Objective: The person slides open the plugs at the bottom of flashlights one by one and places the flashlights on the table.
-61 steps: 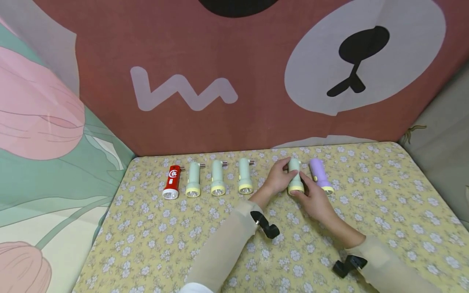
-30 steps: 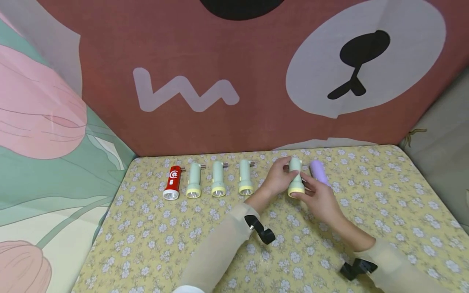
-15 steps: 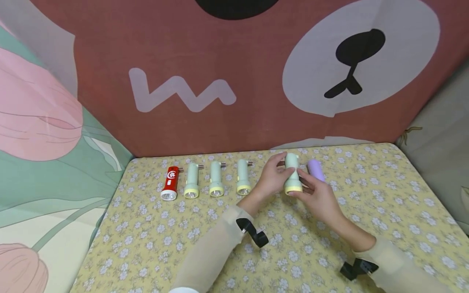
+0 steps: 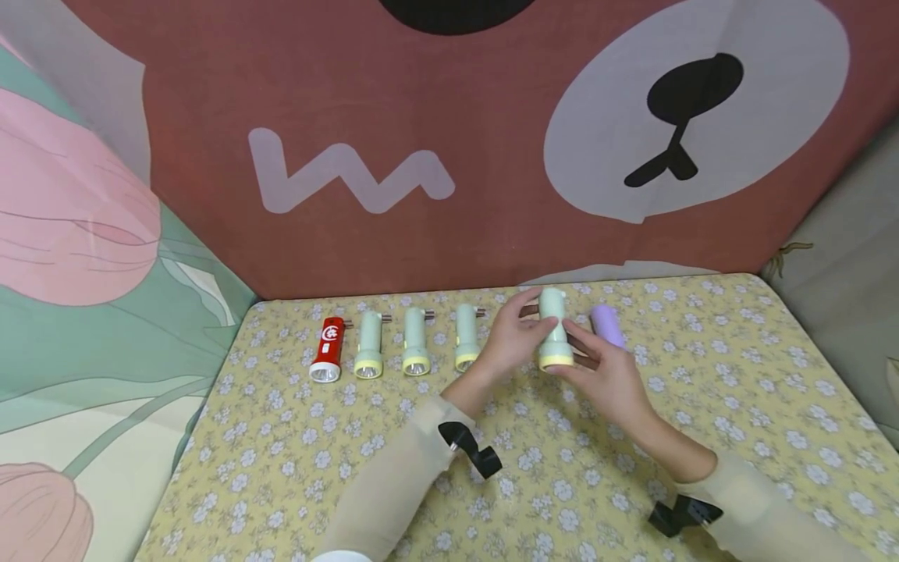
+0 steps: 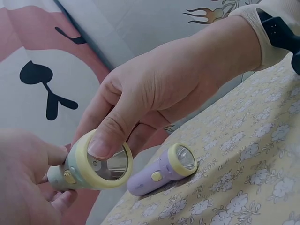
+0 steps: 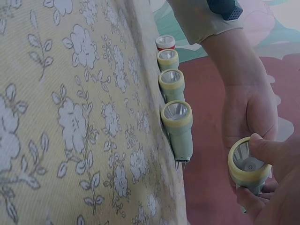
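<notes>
A pale green flashlight (image 4: 552, 304) with a yellow head ring is held between both hands, raised off the tablecloth. My left hand (image 4: 515, 336) grips its body from the left, thumb across the front. From the right, my right hand (image 4: 607, 382) pinches the head end. In the left wrist view the right thumb lies over the lens rim (image 5: 84, 164). A purple flashlight (image 5: 150, 180) lies on the cloth beside the right hand, which hides its head in the head view.
Left of the hands, three more pale green flashlights (image 4: 415, 332) and a red one (image 4: 328, 343) lie in a row, lenses toward me. Metal prongs stick out near their tail ends. A flowered yellow cloth (image 4: 281, 468) covers the table. A printed fabric wall (image 4: 492, 234) stands behind.
Both hands have lifted the held green flashlight and moved it slightly left. The purple flashlight's head has become hidden behind the right hand. The row on the left stays put.
</notes>
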Demonstrator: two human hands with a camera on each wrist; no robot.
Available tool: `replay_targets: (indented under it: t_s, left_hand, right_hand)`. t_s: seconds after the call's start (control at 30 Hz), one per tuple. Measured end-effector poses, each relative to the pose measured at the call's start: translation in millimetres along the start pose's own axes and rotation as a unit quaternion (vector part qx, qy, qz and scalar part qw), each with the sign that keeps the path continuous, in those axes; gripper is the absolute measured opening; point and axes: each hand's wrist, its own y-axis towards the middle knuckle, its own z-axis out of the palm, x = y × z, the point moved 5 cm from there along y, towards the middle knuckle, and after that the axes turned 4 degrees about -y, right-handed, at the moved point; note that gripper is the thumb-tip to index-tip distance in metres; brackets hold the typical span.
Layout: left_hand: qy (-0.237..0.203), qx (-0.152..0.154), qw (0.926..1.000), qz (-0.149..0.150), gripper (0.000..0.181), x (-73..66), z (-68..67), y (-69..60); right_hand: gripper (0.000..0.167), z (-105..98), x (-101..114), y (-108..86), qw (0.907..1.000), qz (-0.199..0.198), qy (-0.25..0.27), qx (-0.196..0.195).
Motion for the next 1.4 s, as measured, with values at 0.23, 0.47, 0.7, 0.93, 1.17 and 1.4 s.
replay_targets:
  t_s: [0.23, 0.47, 0.7, 0.93, 1.17, 1.4]
  left_hand:
    - [-0.06, -0.006, 0.9965, -0.058, 0.054, 5.3, -8.2, -5.1]
    - [-0.132, -0.017, 0.9866, -0.095, 0.05, 6.6, -17.5, 0.5]
    - [-0.144, -0.021, 0.9845, -0.098, 0.044, 5.2, -25.6, 3.2]
    - [-0.143, -0.017, 0.9852, -0.093, 0.043, 0.8, -29.3, 1.1]
    - [-0.151, -0.019, 0.9834, -0.098, 0.043, 0.9, -31.0, 0.6]
    - [-0.152, -0.026, 0.9835, -0.094, 0.043, -0.4, -31.3, 0.4]
  right_hand:
    - [0.071, 3.5, 3.9, -0.8, 0.9999, -0.016, -0.001, 0.004]
    - [0.072, 6.3, 7.3, -1.4, 0.9987, -0.05, -0.008, 0.001]
    - [0.075, 12.2, 11.2, -1.4, 0.9964, -0.082, -0.021, 0.008]
    - [0.077, 14.3, 13.5, -1.6, 0.9959, -0.085, -0.03, 0.007]
    - [0.077, 16.7, 11.2, -2.2, 0.9964, -0.079, -0.026, 0.017]
    - [0.08, 17.9, 11.3, -3.1, 0.9954, -0.093, -0.016, 0.012]
